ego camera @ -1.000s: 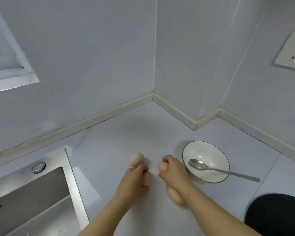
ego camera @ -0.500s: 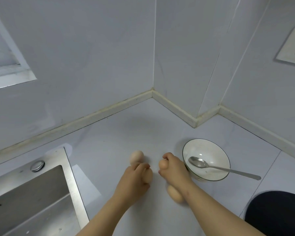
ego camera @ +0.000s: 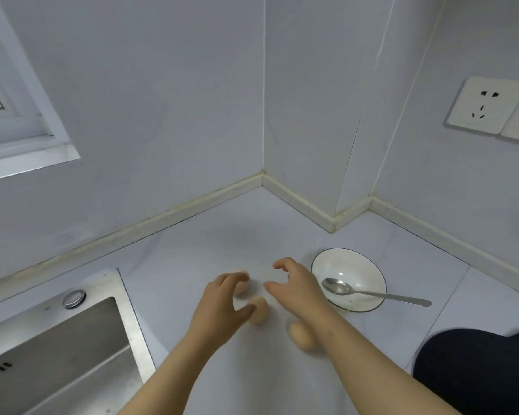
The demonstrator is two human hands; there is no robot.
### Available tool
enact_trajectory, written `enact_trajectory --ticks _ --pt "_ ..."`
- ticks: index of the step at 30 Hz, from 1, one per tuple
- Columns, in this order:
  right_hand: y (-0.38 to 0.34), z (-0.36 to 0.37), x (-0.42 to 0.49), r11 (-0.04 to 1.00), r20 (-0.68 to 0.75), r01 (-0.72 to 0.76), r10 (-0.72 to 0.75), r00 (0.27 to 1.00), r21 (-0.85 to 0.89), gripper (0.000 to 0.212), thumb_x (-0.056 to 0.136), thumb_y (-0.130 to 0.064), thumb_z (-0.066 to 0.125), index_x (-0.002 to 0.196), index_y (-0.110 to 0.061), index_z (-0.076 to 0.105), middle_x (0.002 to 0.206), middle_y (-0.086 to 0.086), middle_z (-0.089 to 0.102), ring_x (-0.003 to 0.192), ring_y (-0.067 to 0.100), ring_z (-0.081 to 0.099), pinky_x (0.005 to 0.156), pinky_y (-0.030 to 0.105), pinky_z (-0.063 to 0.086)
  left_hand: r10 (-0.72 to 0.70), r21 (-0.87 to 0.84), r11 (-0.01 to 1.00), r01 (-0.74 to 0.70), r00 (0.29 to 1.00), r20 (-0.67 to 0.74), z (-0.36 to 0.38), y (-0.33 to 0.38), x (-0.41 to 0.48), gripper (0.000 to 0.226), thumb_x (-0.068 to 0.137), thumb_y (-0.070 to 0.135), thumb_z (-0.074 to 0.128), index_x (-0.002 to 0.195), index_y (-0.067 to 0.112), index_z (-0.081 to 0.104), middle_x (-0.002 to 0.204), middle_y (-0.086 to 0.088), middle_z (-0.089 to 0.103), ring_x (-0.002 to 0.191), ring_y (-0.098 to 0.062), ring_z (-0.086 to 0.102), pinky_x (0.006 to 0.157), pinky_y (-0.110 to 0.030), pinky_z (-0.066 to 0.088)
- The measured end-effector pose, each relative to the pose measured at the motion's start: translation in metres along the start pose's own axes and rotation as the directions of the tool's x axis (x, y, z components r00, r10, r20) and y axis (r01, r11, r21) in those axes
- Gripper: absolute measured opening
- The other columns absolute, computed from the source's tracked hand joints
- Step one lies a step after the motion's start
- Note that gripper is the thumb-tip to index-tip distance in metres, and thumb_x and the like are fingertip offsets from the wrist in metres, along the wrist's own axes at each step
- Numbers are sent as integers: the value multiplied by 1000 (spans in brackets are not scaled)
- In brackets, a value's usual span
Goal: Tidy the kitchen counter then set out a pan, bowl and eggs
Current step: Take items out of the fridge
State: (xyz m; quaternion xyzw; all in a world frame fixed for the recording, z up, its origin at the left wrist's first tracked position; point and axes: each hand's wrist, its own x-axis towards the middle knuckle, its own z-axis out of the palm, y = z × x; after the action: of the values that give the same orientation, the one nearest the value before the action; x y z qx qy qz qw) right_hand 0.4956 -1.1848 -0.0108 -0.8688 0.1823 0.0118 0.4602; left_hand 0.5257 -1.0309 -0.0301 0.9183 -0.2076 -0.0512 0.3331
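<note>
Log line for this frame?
left hand: open, over two eggs | right hand: open | third egg: by right forearm | bowl: holds spoon | pan: right edge

A single camera covers the scene. It is worn on the person's head and looks forward and steeply down onto the counter point(ego camera: 192, 244), facing the far wall corner point(ego camera: 262, 115). The wide-angle lens bows straight edges near the frame borders. Both forearms enter from the near edge. The left hand point(ego camera: 222, 304) and right hand point(ego camera: 297, 289) lie close below the lens, near frame centre. The sink point(ego camera: 57, 354) occupies the near left, the window point(ego camera: 12, 130) the far left, the sockets point(ego camera: 489, 106) the far right, and the dark pan point(ego camera: 477, 369) the near right.
</note>
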Motion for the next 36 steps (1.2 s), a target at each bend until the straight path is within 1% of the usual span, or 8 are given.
enact_trajectory --ticks 3,6,10,17,21,23,30,36 --pt "-3 -4 -8 996 -59 -15 21 998 88 37 87 -25 60 122 -22 51 128 -2 48 102 7 43 86 24 43 -21 -80 997 17 999 -49 -13 10 1 36 86 29 63 121 25 54 121 8 56 110 -8 51 85 -17 36" --pt "-5 -7 -20 992 -110 -25 39 993 125 33 86 -24 62 118 -21 54 124 -3 52 100 8 47 87 22 39 -26 -143 990 18 998 -51 -22 21 -2 29 88 28 59 117 24 57 115 9 59 106 -7 53 86 -19 40" --pt "-4 -10 -45 970 -186 -55 100 977 236 25 85 -18 62 109 -22 55 113 -5 53 81 5 53 69 16 41 12 -209 978 -14 1000 -12 -26 37 -8 23 89 24 59 112 22 59 106 10 58 102 -8 55 85 -20 40" --pt "10 -8 -87 933 -322 -111 228 919 343 25 84 -19 63 108 -21 57 107 -7 53 93 13 53 71 19 37 121 -278 956 -90 988 96 -7 54 -26 18 89 22 59 107 22 60 95 12 57 96 -6 53 72 -13 39" --pt "19 -1 -108 931 -326 -153 265 908 330 26 85 -18 60 111 -20 57 107 -7 52 93 11 52 66 14 38 110 -334 940 -69 988 106 -1 50 -41 10 90 16 57 90 26 57 83 22 50 89 -8 56 73 -21 44" --pt "24 0 -117 928 -324 -163 276 905 334 23 85 -19 61 108 -21 56 107 -6 52 93 11 52 65 10 38 92 -334 941 -59 992 84 -2 45 -47 11 91 16 55 89 27 56 85 20 54 88 -8 56 69 -19 42" --pt "25 -4 -133 919 -312 -166 285 906 358 21 86 -20 60 107 -21 55 107 -5 50 93 10 49 68 8 37 35 -344 939 6 993 110 -8 47 -61 11 91 15 52 97 23 56 92 7 59 90 -13 56 75 -22 38" --pt "28 -5 -141 913 -312 -165 290 905 372 19 86 -20 61 102 -23 52 107 -5 50 95 11 49 78 19 35 46 -303 953 11 982 181 0 54 -68 11 90 16 54 97 25 54 102 3 58 92 -13 54 78 -24 39"
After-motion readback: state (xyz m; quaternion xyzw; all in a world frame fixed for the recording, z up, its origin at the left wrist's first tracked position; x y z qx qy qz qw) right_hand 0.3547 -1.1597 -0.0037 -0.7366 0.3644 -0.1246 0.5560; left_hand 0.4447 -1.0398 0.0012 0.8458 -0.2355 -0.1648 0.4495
